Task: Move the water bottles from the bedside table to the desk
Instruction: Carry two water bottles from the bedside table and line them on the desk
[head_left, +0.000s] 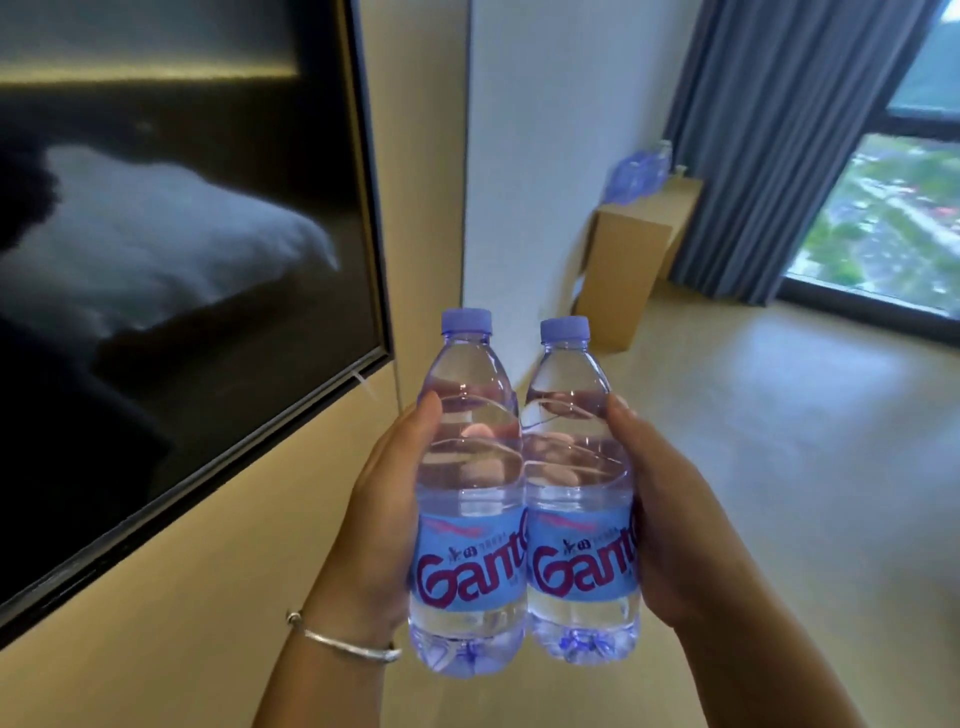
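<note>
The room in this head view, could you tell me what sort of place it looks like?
Probably a hotel room or bedroom. A wall-mounted TV reflects a white pillow, grey curtains hang beside a large window, and a wooden desk already bears water bottles.
</note>
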